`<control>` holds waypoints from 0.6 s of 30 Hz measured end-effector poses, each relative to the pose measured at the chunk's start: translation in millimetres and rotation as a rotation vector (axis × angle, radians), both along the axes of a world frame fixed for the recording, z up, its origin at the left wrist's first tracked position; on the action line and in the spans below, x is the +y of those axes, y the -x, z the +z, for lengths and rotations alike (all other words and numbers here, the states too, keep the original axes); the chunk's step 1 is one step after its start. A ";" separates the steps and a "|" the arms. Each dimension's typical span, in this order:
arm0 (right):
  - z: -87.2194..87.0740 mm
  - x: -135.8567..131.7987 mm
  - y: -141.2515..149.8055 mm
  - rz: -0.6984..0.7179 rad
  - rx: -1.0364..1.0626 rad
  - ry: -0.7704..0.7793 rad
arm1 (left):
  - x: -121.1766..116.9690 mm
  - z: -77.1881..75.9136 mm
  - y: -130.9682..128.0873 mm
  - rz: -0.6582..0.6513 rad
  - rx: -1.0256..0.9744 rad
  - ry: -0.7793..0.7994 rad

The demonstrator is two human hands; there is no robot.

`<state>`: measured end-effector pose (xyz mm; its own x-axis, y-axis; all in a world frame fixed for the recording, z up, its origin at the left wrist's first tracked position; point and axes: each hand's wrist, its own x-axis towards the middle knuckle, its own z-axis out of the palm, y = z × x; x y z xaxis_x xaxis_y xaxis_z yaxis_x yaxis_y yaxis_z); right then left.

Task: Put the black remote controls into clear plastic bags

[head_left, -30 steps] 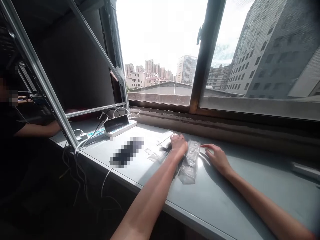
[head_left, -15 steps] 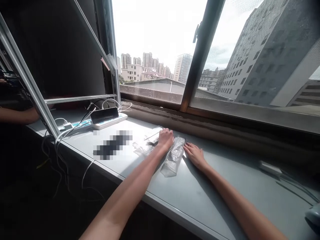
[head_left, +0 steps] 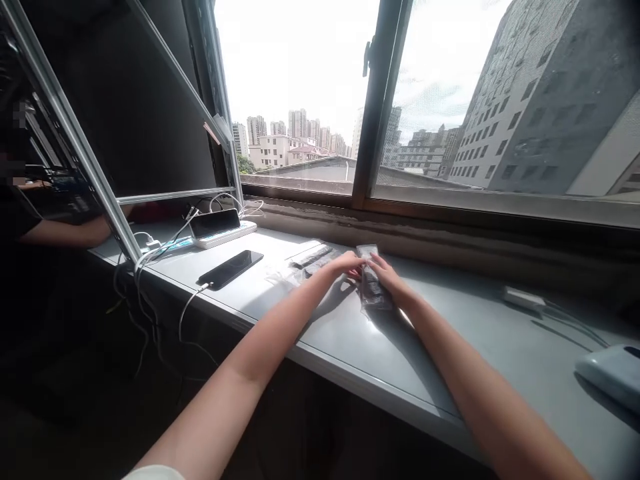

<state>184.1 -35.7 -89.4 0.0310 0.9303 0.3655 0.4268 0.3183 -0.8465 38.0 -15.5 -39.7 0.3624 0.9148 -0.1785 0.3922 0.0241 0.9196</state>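
A narrow clear plastic bag [head_left: 373,293] with something dark inside lies on the grey table between my two hands. My left hand [head_left: 349,263] has its fingers bent and pinched at the bag's upper left side. From the other side, my right hand [head_left: 389,280] grips the right edge near the top, fingers reaching over the plastic. To the left of my left hand rest more clear wrappers [head_left: 311,257] with dark pieces in them, partly behind my forearm. What exactly the bag contains cannot be made out.
A black phone [head_left: 231,269] with a white cable lies at left. Behind it another phone [head_left: 215,223] leans on a white power strip [head_left: 227,237]. A metal frame [head_left: 100,180] and another person's arm [head_left: 75,233] are far left. At right are a white adapter [head_left: 523,299] and a pale device [head_left: 613,373].
My hands have come closer together at the bag's upper end. The bag has shifted right and now shows its dark content. My view has turned slightly.
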 end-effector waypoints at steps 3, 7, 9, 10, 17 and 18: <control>3.1 3.3 -9.7 -0.060 0.200 0.094 | 0.1 0.8 -19.4 -0.024 -0.146 0.009; -0.8 12.6 -20.0 -0.179 0.304 0.057 | 2.4 -3.6 -38.5 -0.030 -0.325 0.121; -3.8 18.2 -23.4 -0.205 0.286 0.017 | 6.5 -9.5 -41.1 -0.055 -0.382 0.201; -4.4 20.4 -24.4 -0.205 0.274 0.003 | 9.0 -12.7 -40.5 -0.058 -0.402 0.224; 14.3 -2.7 -19.5 -0.399 0.143 -0.155 | 22.2 -15.8 -17.8 0.290 -0.634 0.241; 16.9 -12.4 -17.9 -0.452 0.081 -0.213 | 23.9 -14.1 -14.9 0.353 -0.669 0.242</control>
